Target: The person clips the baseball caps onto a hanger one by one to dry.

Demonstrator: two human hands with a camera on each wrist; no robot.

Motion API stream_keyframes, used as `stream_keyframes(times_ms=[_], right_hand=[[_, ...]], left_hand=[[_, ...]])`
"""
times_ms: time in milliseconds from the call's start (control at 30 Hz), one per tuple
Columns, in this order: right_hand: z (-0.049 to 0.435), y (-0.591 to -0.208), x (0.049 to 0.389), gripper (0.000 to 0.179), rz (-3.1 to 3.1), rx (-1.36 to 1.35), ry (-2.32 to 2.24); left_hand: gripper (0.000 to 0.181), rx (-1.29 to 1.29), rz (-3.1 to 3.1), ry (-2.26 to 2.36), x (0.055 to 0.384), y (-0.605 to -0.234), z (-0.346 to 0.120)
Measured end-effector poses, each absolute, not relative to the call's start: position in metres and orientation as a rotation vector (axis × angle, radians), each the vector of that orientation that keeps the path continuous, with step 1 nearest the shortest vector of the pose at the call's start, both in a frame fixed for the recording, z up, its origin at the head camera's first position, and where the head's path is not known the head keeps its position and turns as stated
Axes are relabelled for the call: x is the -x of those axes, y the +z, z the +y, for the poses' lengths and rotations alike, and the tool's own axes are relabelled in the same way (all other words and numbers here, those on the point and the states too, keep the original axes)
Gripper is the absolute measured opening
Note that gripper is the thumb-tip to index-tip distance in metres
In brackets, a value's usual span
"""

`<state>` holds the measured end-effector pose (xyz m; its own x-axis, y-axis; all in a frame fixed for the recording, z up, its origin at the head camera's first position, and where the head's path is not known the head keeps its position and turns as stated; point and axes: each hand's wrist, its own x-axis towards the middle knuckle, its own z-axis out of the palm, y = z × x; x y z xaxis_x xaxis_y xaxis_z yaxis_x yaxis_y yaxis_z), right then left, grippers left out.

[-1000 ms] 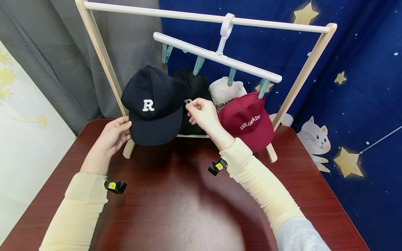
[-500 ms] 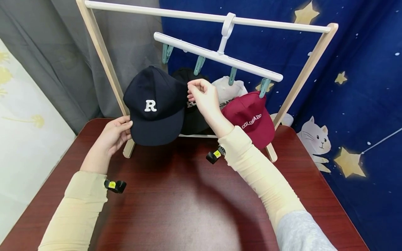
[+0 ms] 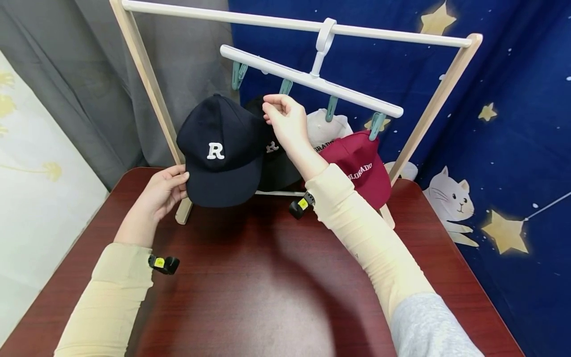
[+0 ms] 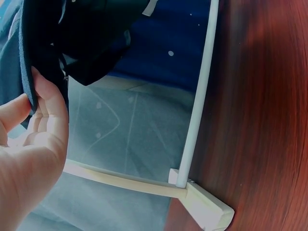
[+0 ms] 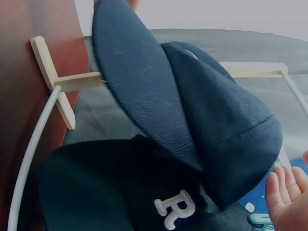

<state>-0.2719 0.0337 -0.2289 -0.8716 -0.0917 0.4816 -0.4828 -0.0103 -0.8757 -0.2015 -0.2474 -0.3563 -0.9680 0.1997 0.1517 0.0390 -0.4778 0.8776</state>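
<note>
My left hand [image 3: 167, 193] pinches the brim of a navy cap [image 3: 218, 131] with a white R; in the left wrist view the thumb and fingers [image 4: 50, 108] lie on either side of the brim. My right hand [image 3: 287, 121] is beside the crown's right side, in front of a black cap [image 3: 281, 171] with its own white R. In the right wrist view its fingers [image 5: 284, 192] are extended near the navy crown, thumb apart, with nothing between them. Above hangs a white bar hanger [image 3: 308, 79] with teal clips; the leftmost clip [image 3: 239, 75] holds nothing.
A maroon cap [image 3: 359, 153] and a white cap [image 3: 327, 124] hang from the clips on the right. The wooden rack [image 3: 149, 79] with a white top rail [image 3: 223, 17] stands on the reddish-brown table [image 3: 250, 307]. Curtains hang behind it.
My right hand has risen from the black cap's front toward the clip above it. The left hand and navy cap have stayed almost in place.
</note>
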Motion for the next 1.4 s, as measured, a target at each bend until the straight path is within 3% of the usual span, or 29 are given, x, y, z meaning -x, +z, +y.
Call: stream_keyframes(times_ms=[267,600,900,1400], right_hand=[[0.03,-0.214,0.28,0.024,-2.141,-0.579,1.848],[0.026,-0.195,0.292,0.054,-2.362,-0.545,2.025],[0.024,-0.187,0.299,0.069,-2.398,-0.499,2.236],[0.004,-0.18,0.308,0.077,-2.106,-0.409,2.638]], left_hand=[[0.027,-0.351,1.579,2.59,0.201,-0.356,-0.246],[0.029,-0.35,1.613,2.562,0.201,-0.354,-0.243],[0.026,-0.365,1.62,2.55,0.201,-0.353,-0.242],[0.023,-0.358,1.678,2.516,0.195,-0.353,-0.248]])
